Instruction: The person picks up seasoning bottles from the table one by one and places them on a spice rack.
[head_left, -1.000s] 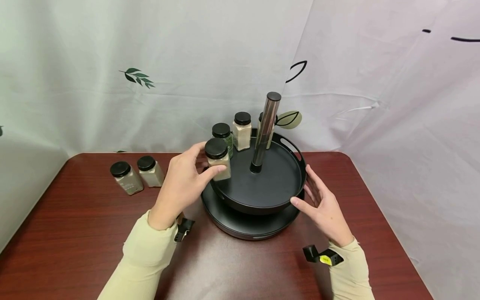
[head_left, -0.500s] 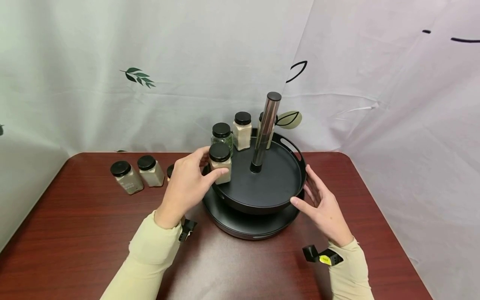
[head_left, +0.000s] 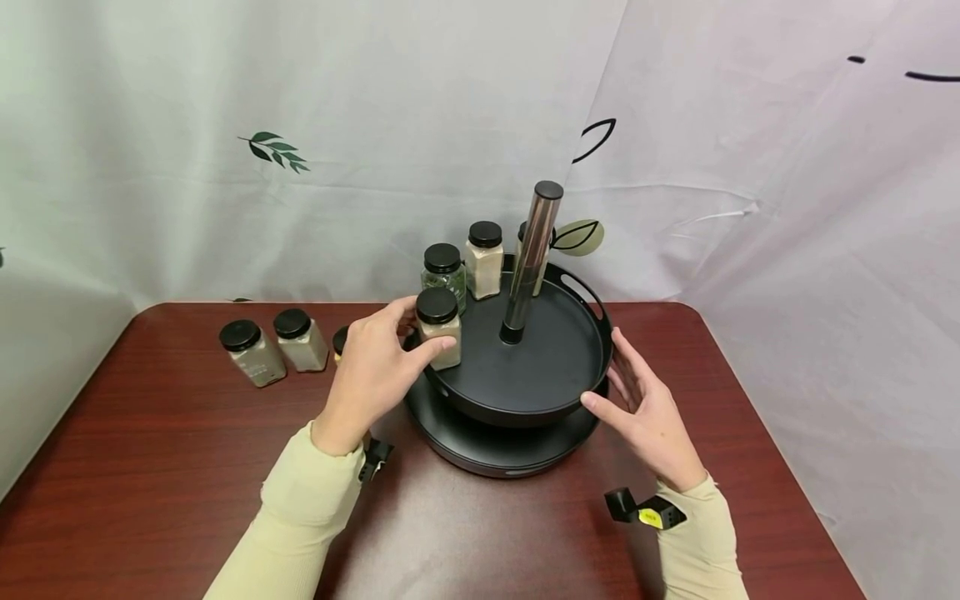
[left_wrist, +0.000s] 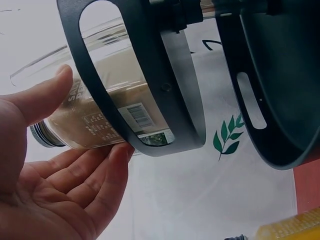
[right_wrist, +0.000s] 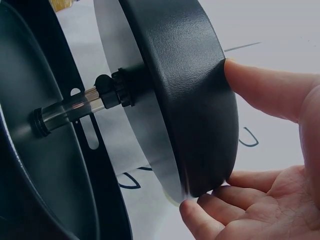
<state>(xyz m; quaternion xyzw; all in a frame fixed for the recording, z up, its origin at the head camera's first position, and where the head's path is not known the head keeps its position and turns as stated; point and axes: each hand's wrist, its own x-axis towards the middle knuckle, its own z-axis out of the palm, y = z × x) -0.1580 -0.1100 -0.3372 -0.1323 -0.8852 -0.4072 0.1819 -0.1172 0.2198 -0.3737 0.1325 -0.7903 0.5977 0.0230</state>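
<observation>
My left hand [head_left: 372, 362] grips a tan spice jar [head_left: 448, 353] with a black lid, thumb in front and fingers behind. The jar is upright at the left edge of the upper black tray [head_left: 540, 379]; in the left wrist view, the spice jar [left_wrist: 95, 122] shows through the tray's handle slot. On the tray's right side, my right hand [head_left: 651, 417] holds the rim, with thumb [right_wrist: 255, 85] and fingers spread along the wall. A clear post [head_left: 531, 250] rises from the tray's middle. Beneath is a wider lower tray [head_left: 495, 458].
Behind the held jar on the upper tray stand a green herb jar [head_left: 444, 275], a pale spice jar [head_left: 484, 262] and another partly behind the post. Two spice jars [head_left: 253, 354] are on the table's left; a yellow jar [left_wrist: 292, 227] is partly hidden by my left hand.
My left hand has brought the spice jar slightly right and down at the upper tray's left edge, revealing part of the yellow jar behind it. The right hand has stayed at the rim.
</observation>
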